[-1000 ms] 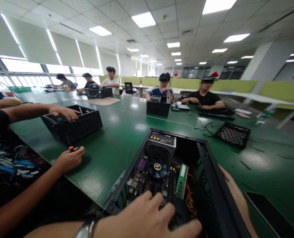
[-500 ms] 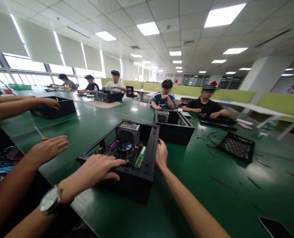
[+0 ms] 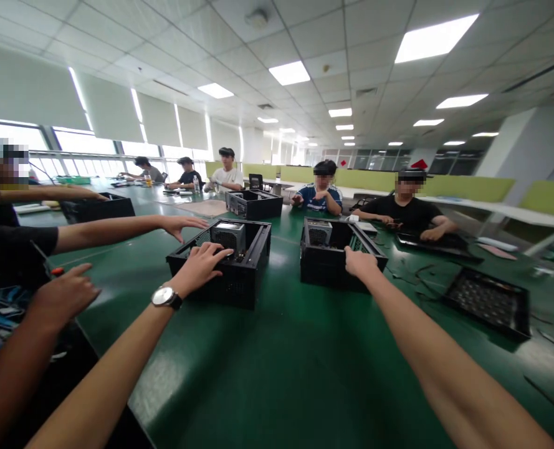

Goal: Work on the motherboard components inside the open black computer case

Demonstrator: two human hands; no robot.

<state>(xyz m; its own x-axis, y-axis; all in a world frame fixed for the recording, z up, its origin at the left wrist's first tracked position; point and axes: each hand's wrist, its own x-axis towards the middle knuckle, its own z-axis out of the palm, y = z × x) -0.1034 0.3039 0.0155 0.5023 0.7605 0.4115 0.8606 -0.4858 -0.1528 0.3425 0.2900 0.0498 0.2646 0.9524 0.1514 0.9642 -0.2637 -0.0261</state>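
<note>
An open black computer case (image 3: 220, 280) stands left of centre on the green table, a grey power supply (image 3: 229, 236) inside it. My left hand (image 3: 202, 265), with a watch on the wrist, rests over its near rim, fingers extended and thumb apart. To the right is a second open black computer case (image 3: 326, 265), also with a power supply in it. My right hand (image 3: 361, 263) is closed on the near rim of that case, close to its right corner. Its fingertips are partly hidden. The inside of both cases is mostly hidden.
A neighbour's hand (image 3: 178, 226) reaches over the left case; another person's hand (image 3: 66, 293) is below it, near a screwdriver (image 3: 57, 272). A third case (image 3: 254, 204) stands behind. At right lie a black tray-like part (image 3: 489, 302) and loose cables. Several people sit around the table.
The left case has moved away from me and leftward. My right hand has left its side and gone to the second case. A neighbour's arm now reaches in; the third case has shifted right.
</note>
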